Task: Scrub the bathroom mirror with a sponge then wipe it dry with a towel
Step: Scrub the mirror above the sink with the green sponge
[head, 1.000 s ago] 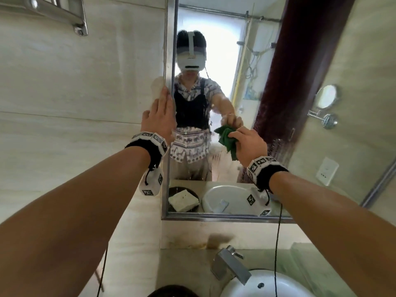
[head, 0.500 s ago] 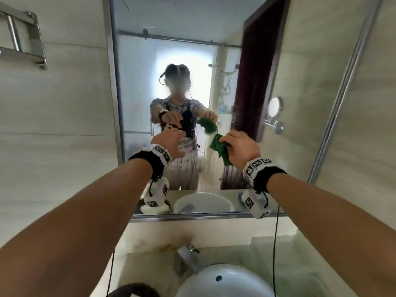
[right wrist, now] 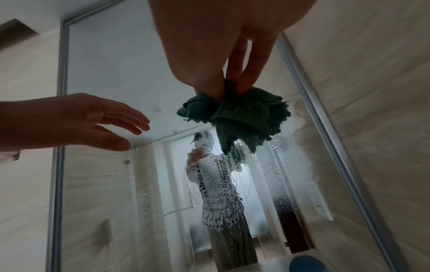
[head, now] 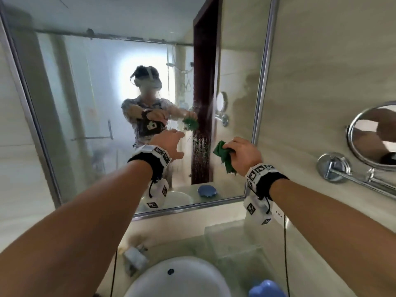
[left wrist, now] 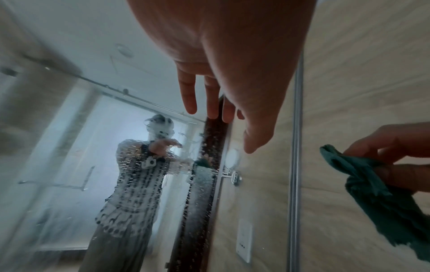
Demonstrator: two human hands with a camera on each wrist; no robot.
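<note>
Two hands of mine are up before the mirror point(head: 102, 116), a wide pane in a thin metal frame on a beige tiled wall. The glass is misted on its left part and beaded with droplets near the middle, over the reflected dark door. Below the mirror sits the white basin point(head: 177, 277) with its tap point(head: 135, 257), blurred, and a blue thing point(head: 266, 288) at the basin's right. Right of the mirror a round shaving mirror point(head: 374, 133) stands out on a chrome arm.

A second ago my left hand point(head: 170, 144) lay flat on the mirror's left frame; now it hangs off the glass near the middle, fingers point(left wrist: 189, 92) straight and spread, holding nothing. My right hand point(head: 243, 155) pinches the crumpled green towel point(head: 225, 156) between thumb and fingers, and has drifted toward the mirror's right frame. I cannot tell whether the towel touches the glass.

Left of my hands the mirror lies unobstructed; to the right the frame edge runs just beside the towel.
</note>
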